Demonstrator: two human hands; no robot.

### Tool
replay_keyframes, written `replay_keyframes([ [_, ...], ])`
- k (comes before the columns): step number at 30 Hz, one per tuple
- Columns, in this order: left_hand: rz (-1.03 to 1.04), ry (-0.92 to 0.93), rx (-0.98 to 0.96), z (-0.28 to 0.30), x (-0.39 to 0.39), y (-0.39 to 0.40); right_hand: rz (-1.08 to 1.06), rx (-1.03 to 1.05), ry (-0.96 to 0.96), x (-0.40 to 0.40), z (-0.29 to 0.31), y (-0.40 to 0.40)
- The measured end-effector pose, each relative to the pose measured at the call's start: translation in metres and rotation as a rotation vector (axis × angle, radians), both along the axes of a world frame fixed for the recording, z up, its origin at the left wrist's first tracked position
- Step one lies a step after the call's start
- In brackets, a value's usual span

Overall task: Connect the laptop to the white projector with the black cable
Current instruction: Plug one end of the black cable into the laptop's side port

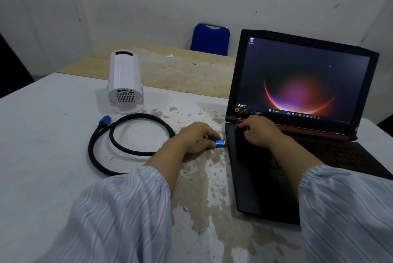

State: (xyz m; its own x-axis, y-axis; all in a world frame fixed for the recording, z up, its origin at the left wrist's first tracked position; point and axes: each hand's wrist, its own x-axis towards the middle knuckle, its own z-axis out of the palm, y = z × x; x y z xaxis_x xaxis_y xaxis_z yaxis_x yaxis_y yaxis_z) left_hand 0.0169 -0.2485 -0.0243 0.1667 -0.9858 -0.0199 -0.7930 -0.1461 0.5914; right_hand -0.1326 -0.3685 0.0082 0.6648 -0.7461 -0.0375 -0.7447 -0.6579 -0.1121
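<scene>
- Blue-shelled plug (220, 143) is pinched in the left grip (196, 137), tip just beside the laptop (255, 177) edge.
- Black cable (127, 135) loops behind that grip, toward the white projector (124, 84).
- Right grip (260, 131) rests curled on the laptop, holding nothing.

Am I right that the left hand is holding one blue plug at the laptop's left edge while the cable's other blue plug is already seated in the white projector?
Not quite. In the head view the other blue plug lies loose on the table, in front of the white projector, not seated. The left hand does hold a blue plug at the laptop's left edge.
</scene>
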Motion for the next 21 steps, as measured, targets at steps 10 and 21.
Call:
replay_keyframes([
  [10, 0.085, 0.220, -0.047, -0.0035, 0.0023, 0.0001, 0.005, 0.018, 0.004, -0.0018, -0.0015, -0.0006],
  [21, 0.032, 0.263, 0.013, 0.0020, 0.0052, -0.0007, 0.008, 0.002, 0.025, 0.0000, 0.0001, -0.0003],
])
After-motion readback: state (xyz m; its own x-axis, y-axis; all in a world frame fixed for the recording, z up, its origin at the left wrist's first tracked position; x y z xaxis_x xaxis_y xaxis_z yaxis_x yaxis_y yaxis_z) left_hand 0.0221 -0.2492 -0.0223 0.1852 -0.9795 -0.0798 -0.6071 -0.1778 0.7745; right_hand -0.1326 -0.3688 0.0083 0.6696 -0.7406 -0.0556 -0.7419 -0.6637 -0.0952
